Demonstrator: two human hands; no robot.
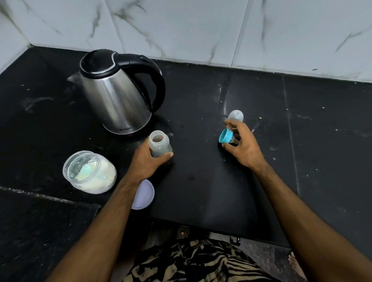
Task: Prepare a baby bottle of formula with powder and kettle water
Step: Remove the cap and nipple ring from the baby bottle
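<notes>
A clear baby bottle (159, 143) stands upright and uncapped on the black counter (203, 172), and my left hand (148, 158) grips its lower body. My right hand (244, 144) holds the bottle's teal screw ring with its teat (225, 136) just above the counter. A clear dome cap (235, 116) lies on the counter right behind that hand. A steel electric kettle (117, 94) with a black lid and handle stands behind the bottle. An open clear jar of white formula powder (88, 171), a scoop inside, sits to the left.
The jar's pale lilac lid (143, 195) lies near the front edge, partly under my left forearm. White marble tiles (197, 23) wall the counter at the back and left. The counter edge (205, 225) runs in front of me, floor below.
</notes>
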